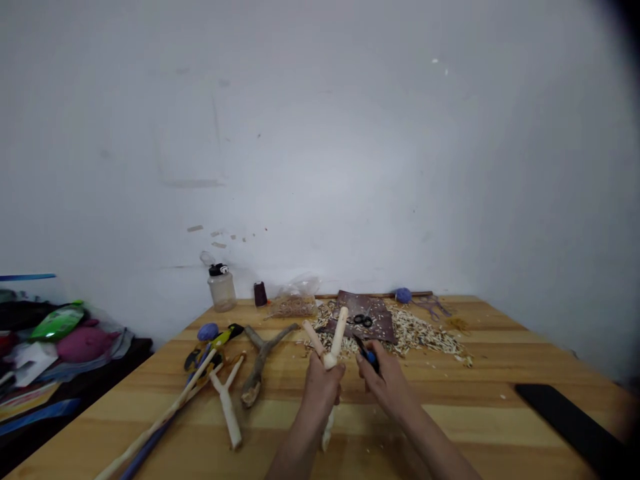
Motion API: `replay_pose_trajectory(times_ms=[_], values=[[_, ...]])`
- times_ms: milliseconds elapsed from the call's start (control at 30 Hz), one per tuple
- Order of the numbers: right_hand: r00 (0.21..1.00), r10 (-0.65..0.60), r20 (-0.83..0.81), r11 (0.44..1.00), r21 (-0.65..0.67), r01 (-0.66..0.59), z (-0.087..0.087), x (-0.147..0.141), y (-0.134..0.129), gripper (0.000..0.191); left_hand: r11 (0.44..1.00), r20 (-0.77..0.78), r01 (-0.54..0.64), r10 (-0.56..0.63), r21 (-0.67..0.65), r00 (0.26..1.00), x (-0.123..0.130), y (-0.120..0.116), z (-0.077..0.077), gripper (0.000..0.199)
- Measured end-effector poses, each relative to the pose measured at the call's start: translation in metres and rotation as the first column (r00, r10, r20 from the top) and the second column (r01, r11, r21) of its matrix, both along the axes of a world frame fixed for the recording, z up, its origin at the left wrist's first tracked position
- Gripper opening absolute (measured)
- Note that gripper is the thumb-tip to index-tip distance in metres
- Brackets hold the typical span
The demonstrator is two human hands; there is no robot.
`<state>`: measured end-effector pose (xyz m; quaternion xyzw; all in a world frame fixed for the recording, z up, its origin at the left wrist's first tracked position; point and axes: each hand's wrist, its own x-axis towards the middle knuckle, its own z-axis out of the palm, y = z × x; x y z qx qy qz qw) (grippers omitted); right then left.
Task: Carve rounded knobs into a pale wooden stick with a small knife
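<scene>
The left hand (323, 393) is curling its fingers around one peeled forked stick (339, 337), the right hand (387, 387) is pinching one blue-handled tool (369, 355), and one pair of scissors (363, 321) is lying beyond the fingertips.

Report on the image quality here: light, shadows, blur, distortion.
Head view: soft, flat light, brightest on the white painted wall, with no hard shadows. Head view: the top right corner falls into dark vignette, and wide-angle distortion bows the edges of the light wooden table. Head view: detail is slightly soft on the left hand, its peeled wooden fork, the right hand and its blue-handled tool.
</scene>
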<state>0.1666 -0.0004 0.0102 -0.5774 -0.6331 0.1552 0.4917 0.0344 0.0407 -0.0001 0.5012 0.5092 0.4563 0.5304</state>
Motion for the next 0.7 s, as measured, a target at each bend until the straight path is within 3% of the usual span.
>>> replay_pose_trajectory(times_ms=[167,367,567,700], values=[[0.982,-0.005,0.187,1.0,-0.017,0.008,0.004,0.002,-0.005,0.014,1.0,0.05,0.02,-0.02,0.005,0.999,-0.004,-0.005,0.004,0.024],[0.876,0.001,0.483,1.0,-0.022,0.011,0.007,-0.002,-0.012,0.017,0.964,0.16,0.212,-0.187,-0.157,0.969,-0.013,-0.008,0.016,0.02],[0.814,-0.018,0.58,0.999,-0.016,0.034,0.011,-0.003,-0.016,0.017,0.873,0.217,0.403,-0.352,-0.274,0.911,-0.021,-0.009,0.021,0.021],[0.788,-0.029,0.615,0.999,0.004,0.034,0.013,-0.002,-0.016,0.017,0.86,0.211,0.422,-0.373,-0.288,0.904,-0.024,-0.009,0.022,0.023]])
